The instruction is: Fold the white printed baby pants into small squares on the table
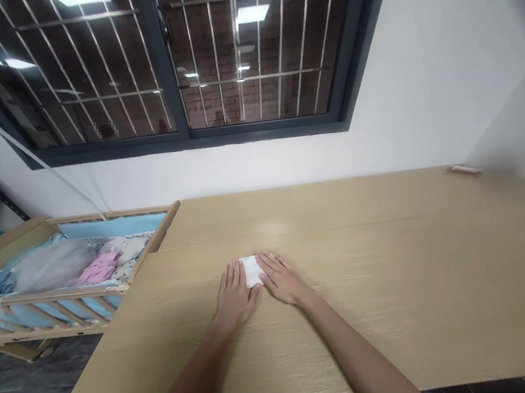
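A small white piece, a folded tissue or cloth by its look, [251, 272] lies flat on the wooden tabletop [372, 310]. My left hand [235, 292] rests palm down at its left edge, fingers stretched out and pointing away from me. From the right, my right hand [280, 277] lies flat across the opposite edge, its fingers slanting up to the left. Both hands touch the white piece, and the parts of it under the fingers are hidden. Neither hand is wrapped round anything.
A wooden crib [61, 296] with blue lining, a pink cloth [100, 267] and other bedding stands left of the table. A small flat object [465, 170] lies at the table's far right edge. Behind is a white wall with a barred, dark-framed window [186, 139].
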### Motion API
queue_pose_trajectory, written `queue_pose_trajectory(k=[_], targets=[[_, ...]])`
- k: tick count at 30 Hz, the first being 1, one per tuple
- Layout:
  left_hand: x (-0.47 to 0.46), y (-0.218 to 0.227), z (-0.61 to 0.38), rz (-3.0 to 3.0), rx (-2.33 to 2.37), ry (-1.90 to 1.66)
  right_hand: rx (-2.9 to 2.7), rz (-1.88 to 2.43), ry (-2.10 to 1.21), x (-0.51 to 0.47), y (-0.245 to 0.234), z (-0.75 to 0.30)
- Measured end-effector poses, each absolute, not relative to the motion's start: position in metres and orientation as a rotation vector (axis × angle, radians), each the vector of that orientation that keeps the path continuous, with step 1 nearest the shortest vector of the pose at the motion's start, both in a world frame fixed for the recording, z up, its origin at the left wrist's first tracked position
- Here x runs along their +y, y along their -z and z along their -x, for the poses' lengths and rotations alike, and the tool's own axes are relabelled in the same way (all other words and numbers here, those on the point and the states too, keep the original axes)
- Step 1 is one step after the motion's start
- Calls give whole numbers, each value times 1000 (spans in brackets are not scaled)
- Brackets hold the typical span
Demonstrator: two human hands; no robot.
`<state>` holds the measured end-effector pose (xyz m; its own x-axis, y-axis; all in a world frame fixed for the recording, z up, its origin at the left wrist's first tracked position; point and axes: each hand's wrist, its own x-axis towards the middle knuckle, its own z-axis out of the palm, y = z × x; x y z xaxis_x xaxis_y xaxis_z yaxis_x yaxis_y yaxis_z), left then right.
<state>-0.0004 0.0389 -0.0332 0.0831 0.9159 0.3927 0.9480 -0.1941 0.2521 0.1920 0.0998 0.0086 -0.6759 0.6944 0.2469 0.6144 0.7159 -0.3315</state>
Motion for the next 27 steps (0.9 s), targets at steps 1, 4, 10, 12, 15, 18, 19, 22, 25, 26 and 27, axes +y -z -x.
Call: queue_pose_trajectory(k=[1,4,10,12,15,18,19,22,25,26,27], targets=[[40,33,2,2257,-1939,737,-2564,1011,-323,100,-10,-193],[44,30,11,2308,-1854,742,-2512,966,-304,98,-17,-196],[51,17,29,2472,-1749,742,-2486,891,-345,98,-25,-208],[52,16,31,2495,-1755,774,-2498,898,-383,100,-21,-211],[51,18,30,2508,-1769,808,-2510,902,-422,103,-15,-211],[50,20,29,2518,-1788,833,-2466,913,-453,105,-11,-211],[49,20,29,2519,-1794,845,-2439,917,-458,105,-9,-210],[49,20,28,2510,-1812,882,-2370,906,-452,106,-5,-210],[49,21,27,2497,-1824,897,-2342,886,-434,107,-1,-210],[49,21,26,2495,-1827,894,-2337,890,-432,107,0,-209],[49,22,25,2494,-1829,889,-2334,897,-433,107,0,-209]])
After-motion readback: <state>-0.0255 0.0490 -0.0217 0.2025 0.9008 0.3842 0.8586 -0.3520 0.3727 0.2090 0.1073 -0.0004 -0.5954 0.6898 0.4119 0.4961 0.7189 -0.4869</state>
